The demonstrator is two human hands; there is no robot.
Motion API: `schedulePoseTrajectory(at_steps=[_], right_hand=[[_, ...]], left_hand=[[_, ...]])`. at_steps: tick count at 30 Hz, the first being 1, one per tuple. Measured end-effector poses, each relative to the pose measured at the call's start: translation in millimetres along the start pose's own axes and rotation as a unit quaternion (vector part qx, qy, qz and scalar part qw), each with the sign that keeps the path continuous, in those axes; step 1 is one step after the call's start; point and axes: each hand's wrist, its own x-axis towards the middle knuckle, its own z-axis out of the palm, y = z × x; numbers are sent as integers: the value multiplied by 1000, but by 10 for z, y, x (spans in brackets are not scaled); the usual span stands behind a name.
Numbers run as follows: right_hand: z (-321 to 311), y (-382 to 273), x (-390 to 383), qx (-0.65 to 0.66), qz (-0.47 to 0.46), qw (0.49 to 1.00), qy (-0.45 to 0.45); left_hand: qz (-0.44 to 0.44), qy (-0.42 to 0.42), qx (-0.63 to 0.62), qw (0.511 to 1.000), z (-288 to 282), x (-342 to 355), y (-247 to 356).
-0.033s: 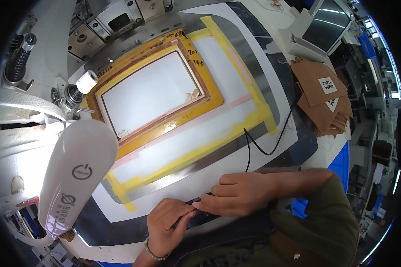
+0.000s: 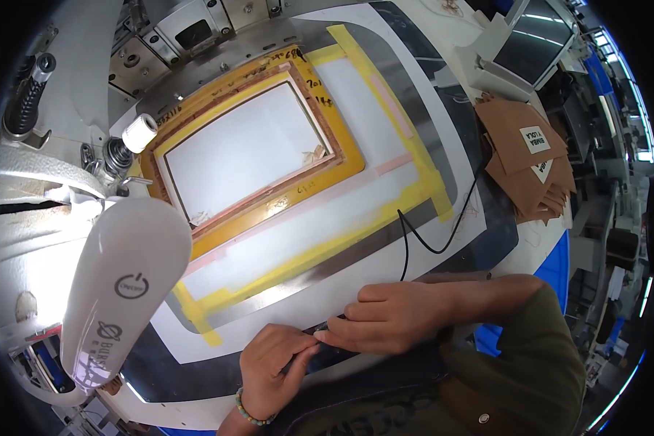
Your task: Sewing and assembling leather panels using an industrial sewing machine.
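My left hand (image 2: pixel 275 363), with a beaded bracelet (image 2: pixel 248 410) at its wrist, is closed with thumb and forefinger pinched together. Its fingertips meet those of my right hand (image 2: pixel 389 317) above the near edge of the work table. My right fingers are curled and pressed together as well. Whatever lies between the fingertips is too small or too hidden to name. Beyond both hands, a yellow rectangular frame (image 2: pixel 327 183) with a white middle rests on a plate bordered with yellow tape (image 2: pixel 298 270).
A white lamp (image 2: pixel 132 254) hangs at the left, beside the sewing machine's arm (image 2: pixel 43 163). Brown pouches with white labels (image 2: pixel 512 120) are piled at the right, near a screen (image 2: pixel 534 40). A black cable (image 2: pixel 437 252) loops over the white sheet (image 2: pixel 461 232).
The lamp and nearby machine parts appear shifted very slightly in the picture. Both hands stay in the same place and pose.
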Motion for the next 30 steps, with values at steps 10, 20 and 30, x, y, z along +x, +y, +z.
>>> schedulePoseTrajectory(at_steps=[10, 20, 30], right_hand=[[-325, 167, 40, 10, 30, 999, 19], [-1577, 1445, 602, -134, 58, 987, -69], [-1028, 2095, 603, -23, 99, 980, -172]], left_hand=[[38, 34, -26, 998, -58, 31, -98], [86, 11, -61, 994, -101, -25, -272], [90, 21, -52, 994, -61, 3, -260]])
